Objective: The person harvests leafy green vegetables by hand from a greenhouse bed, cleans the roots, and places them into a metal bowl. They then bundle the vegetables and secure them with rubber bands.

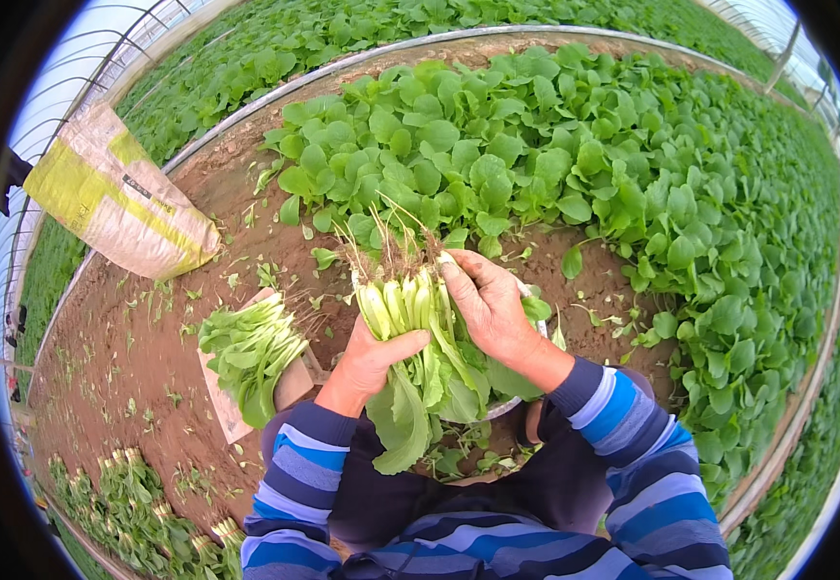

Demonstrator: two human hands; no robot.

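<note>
My left hand [373,362] is closed around a bunch of leafy greens [409,304], its roots pointing away from me and its leaves hanging toward my lap. At the bunch's right edge, my right hand [489,304] pinches the root end of a stalk between thumb and fingers. Under my right wrist, the pale rim of a round container [542,326] shows in part, with leaves in it. To the left, a loose pile of greens [246,355] lies on a small wooden board [220,402], roots to the right.
A yellow and white woven sack [126,196] stands at the upper left. Tied bunches of greens [130,486] lie on the soil at the lower left. A dense bed of growing greens [478,145] fills the area ahead and right. A pale edging strip [362,58] curves behind it.
</note>
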